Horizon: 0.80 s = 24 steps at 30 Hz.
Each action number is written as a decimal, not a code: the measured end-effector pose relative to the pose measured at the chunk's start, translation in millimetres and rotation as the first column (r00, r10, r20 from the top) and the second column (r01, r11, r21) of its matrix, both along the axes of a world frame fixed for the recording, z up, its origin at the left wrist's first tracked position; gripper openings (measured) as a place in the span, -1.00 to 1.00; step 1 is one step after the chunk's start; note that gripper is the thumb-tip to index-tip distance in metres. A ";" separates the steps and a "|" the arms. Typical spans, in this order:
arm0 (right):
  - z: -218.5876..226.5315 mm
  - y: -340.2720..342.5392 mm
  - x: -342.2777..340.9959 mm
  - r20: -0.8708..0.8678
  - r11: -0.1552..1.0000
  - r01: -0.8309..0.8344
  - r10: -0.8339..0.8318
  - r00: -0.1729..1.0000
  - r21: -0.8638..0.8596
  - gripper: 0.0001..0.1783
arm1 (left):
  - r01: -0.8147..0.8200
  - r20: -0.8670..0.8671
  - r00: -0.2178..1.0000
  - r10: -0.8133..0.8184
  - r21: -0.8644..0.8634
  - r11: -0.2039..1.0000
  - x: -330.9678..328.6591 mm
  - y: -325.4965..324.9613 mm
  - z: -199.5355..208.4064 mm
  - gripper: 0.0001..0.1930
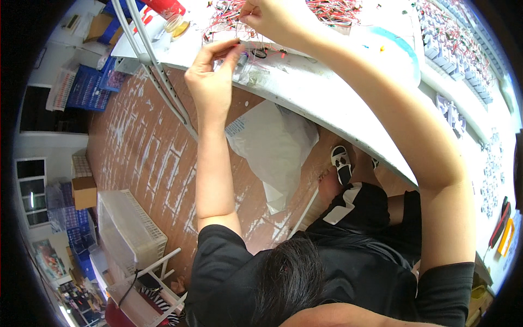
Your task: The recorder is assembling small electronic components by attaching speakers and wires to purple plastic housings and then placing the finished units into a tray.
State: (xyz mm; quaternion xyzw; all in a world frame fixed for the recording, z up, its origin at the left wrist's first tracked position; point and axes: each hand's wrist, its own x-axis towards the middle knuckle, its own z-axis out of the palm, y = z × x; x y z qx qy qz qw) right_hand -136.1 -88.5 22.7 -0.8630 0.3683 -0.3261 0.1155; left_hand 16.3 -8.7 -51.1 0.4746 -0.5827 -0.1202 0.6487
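Note:
My left hand (211, 73) is raised at the near edge of the white table (305, 72), thumb and fingertips pinched on a small dark part (238, 42) with a thin wire by it. Farther in and to the right, my right hand (274, 20) is also pinched; whatever sits between its fingertips is too small to make out. Around and behind both hands lies a tangled heap of thin red and white wires (339, 13) with small dark ends. A black ring-shaped piece (259, 53) and a small red piece (283, 53) rest beside the left hand.
Right of the heap is a pale blue rounded sheet (407, 52). Rows of grey plastic housings (444, 52) line the far right. An orange-yellow cutter (506, 238) lies there too. A metal pole frame (163, 82), a white bag (278, 152) and a crate (144, 229) stand left and below.

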 end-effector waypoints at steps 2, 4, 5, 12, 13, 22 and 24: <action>-4.2 -3.0 -0.8 0.100 0.996 -0.072 0.067 0.993 0.047 -0.79 | -0.128 0.223 0.967 0.126 -0.001 0.992 -6.8 4.0 -3.1 -0.83; -5.5 -2.9 -3.3 0.198 0.985 -0.148 0.128 0.972 0.089 -0.79 | -0.175 0.300 0.938 0.175 -0.026 0.984 -20.2 9.3 2.1 -0.82; -5.3 -2.4 -5.1 0.185 0.978 -0.175 0.152 0.971 0.115 -0.79 | -0.217 0.376 0.900 0.221 -0.054 0.975 -23.1 11.0 3.3 -0.82; 14.7 29.7 -28.3 -0.038 0.973 -0.211 0.215 0.976 0.092 -0.77 | -0.365 0.292 0.889 0.351 -0.009 0.931 -27.1 27.6 0.4 -0.69; 9.7 34.4 -31.1 -0.038 0.973 -0.210 0.215 0.976 0.093 -0.77 | -0.360 0.288 0.887 0.362 -0.060 0.931 -27.1 26.2 -1.2 -0.66; 7.2 40.4 -51.5 -0.186 0.939 -0.252 0.211 0.960 -0.235 -0.79 | -0.287 0.418 0.879 0.232 0.073 0.955 -30.5 24.4 -22.2 -0.73; -7.5 41.2 -56.1 -0.121 0.895 -0.220 0.186 0.975 -0.389 -0.86 | -0.218 0.292 0.941 0.169 0.144 0.965 -37.6 29.5 -23.5 -0.83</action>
